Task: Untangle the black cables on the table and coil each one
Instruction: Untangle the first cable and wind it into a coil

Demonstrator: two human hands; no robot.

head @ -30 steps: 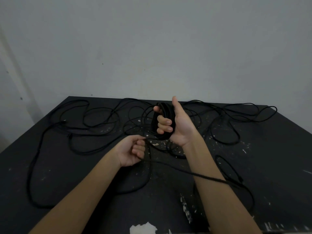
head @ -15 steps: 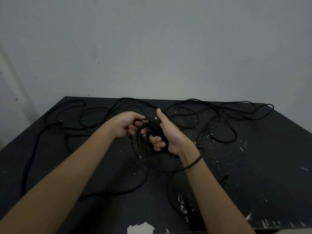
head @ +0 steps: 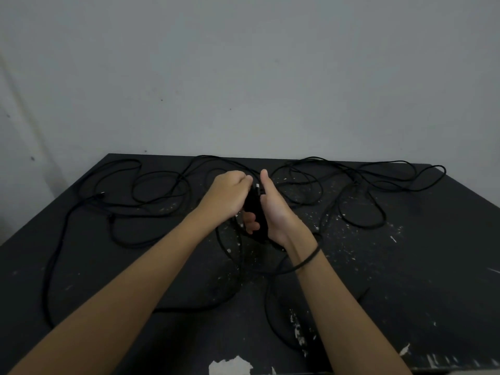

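My right hand grips a tight black coil of cable above the middle of the black table, thumb pointing up. Pressed against the coil's top, my left hand has its fingers curled round a strand of the same cable. A loose strand crosses my right wrist and drops in a loop to the table near the front. Tangled black cables sprawl across the back of the table on both sides of my hands.
A long cable run curves down the table's left side to the front. The table top is scuffed, with white paint chips at the front edge. A plain grey wall stands right behind the table.
My left hand rose from below the coil up to its top, carrying a strand over. My right hand with the coil sank slightly and a strand now lies across its wrist.
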